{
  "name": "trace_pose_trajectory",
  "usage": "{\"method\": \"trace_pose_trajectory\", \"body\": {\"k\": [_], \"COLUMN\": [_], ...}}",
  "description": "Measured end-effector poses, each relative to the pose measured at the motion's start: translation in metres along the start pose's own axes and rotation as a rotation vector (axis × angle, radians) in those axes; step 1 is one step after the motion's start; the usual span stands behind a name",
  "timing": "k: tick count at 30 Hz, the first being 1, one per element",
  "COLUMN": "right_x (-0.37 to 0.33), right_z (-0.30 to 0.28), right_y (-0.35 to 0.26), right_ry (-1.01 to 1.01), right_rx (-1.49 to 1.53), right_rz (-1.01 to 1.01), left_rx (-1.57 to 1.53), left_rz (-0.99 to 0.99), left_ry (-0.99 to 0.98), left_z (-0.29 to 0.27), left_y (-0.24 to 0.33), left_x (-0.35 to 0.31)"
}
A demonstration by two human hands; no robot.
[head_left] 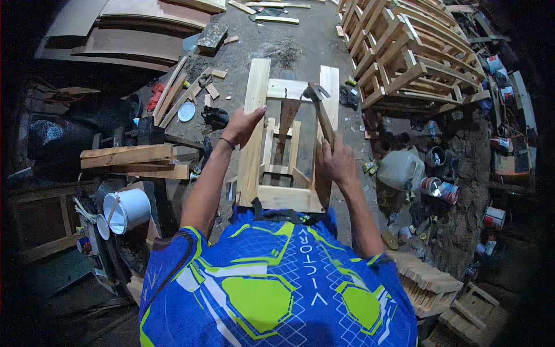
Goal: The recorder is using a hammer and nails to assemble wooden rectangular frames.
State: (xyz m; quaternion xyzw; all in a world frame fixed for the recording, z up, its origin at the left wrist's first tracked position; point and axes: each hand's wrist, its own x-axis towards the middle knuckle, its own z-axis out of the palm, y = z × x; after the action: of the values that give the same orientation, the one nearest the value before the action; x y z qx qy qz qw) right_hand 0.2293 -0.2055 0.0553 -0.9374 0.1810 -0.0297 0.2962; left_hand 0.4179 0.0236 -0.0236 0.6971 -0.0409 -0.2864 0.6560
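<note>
In front of me stands a pale wooden frame [252,156], with two long side pieces joined by crosspieces at its far and near ends. My left hand [244,125] grips the left side piece, thumb lying across its upper face. A claw hammer [325,115] is held in my right hand [337,161], fingers wrapped round the wooden handle. Its dark head is over the right part of the far crosspiece [286,89]; whether it touches the wood I cannot tell. Lower down, a smaller set of slats [295,141] shows through the frame.
Stacked wooden frames [410,58] rise at the far right. Wood offcuts [213,91] and a white lid [186,111] lie on the floor at left. A white bucket [128,209] and wooden beams [127,156] are nearer left. A plastic jug [399,170] and cans [439,189] sit right.
</note>
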Motion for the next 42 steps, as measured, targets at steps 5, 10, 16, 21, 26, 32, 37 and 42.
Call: {"method": "trace_pose_trajectory", "body": {"k": [5, 10, 16, 21, 26, 32, 37, 42], "right_x": [-0.017, -0.012, 0.0, -0.017, -0.001, -0.001, -0.006, 0.015], "right_z": [-0.01, -0.007, -0.006, -0.029, -0.016, -0.045, -0.077, -0.027], "right_y": [-0.002, -0.001, -0.012, -0.003, 0.007, -0.019, -0.014, 0.013], "right_ry": [0.474, 0.454, 0.093, 0.462, 0.485, 0.313, 0.635, -0.116], "right_rx": [0.284, 0.504, 0.051, 0.758, 0.123, 0.121, 0.875, -0.315], "right_rz": [-0.315, -0.396, -0.098, -0.454, -0.502, -0.212, -0.852, -0.109], "left_rx": [-0.172, -0.024, -0.047, -0.108, -0.123, 0.033, -0.038, -0.119], "left_rz": [0.044, 0.005, -0.017, 0.06, 0.013, -0.013, -0.015, -0.004], "left_ry": [-0.04, -0.048, 0.022, -0.005, -0.034, 0.026, -0.038, -0.046], "left_z": [0.0, -0.003, -0.001, -0.003, -0.009, -0.012, -0.011, -0.008], "left_y": [0.001, -0.001, -0.006, -0.014, -0.021, -0.026, -0.023, -0.025], "left_x": [-0.003, -0.003, 0.004, 0.008, 0.015, 0.021, 0.013, 0.016]}}
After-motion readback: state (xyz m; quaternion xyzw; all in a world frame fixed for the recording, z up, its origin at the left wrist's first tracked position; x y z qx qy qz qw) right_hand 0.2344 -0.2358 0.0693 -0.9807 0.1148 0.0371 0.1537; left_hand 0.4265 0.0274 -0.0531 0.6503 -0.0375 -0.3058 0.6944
